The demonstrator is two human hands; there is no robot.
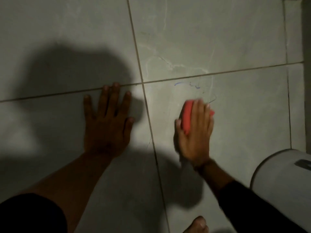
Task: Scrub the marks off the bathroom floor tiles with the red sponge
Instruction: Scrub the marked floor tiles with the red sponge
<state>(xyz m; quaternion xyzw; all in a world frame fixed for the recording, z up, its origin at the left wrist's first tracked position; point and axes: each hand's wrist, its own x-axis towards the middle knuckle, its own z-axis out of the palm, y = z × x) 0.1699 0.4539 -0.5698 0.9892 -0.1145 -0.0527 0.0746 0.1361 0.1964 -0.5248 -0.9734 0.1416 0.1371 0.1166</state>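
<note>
floor tiles [235,39]: smooth grey stone-look ceramic with pale marble-like veining and a dull, low sheen
grout lines [136,47]: thin, darker, matt
marks [195,86]: faint bluish pen-like strokes on the tile face
red sponge [186,116]: matt, soft-looking foam, blurred
sleeves [252,204]: black matt cloth
white bin [282,174]: smooth, likely plastic or painted, slight gloss

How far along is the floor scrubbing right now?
Partway at best. Nothing shows as clearly cleaned. In hand: the right hand presses the red sponge flat on the tile, blurred as if mid-stroke, while the left hand rests flat on the neighbouring tile. Left: blue pen marks and thin dark scribbles just beyond the sponge.
</note>
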